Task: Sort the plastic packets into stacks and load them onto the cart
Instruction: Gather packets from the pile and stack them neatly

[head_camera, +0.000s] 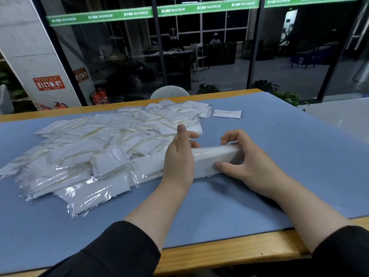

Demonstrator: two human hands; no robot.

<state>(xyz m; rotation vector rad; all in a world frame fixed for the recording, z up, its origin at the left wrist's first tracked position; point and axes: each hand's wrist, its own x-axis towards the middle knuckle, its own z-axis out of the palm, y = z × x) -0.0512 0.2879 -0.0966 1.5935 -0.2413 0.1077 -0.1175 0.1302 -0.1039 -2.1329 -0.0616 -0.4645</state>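
A wide heap of clear plastic packets with white contents (103, 140) covers the left and middle of the blue mat. Both hands hold a stack of these packets (211, 158) standing on edge on the mat. My left hand (179, 154) grips the stack's left end, thumb up and fingers curled behind it. My right hand (243, 162) grips the right end, thumb pressed on the near face and fingers curled over the top. One packet (226, 113) lies apart at the far right of the heap. No cart is in view.
The blue mat (289, 156) lies on a wooden table (229, 250) whose front edge is near me. A grey chair back (169, 92) stands behind the far edge. Beyond it is a glass wall, with fire extinguishers (99, 96) on the floor.
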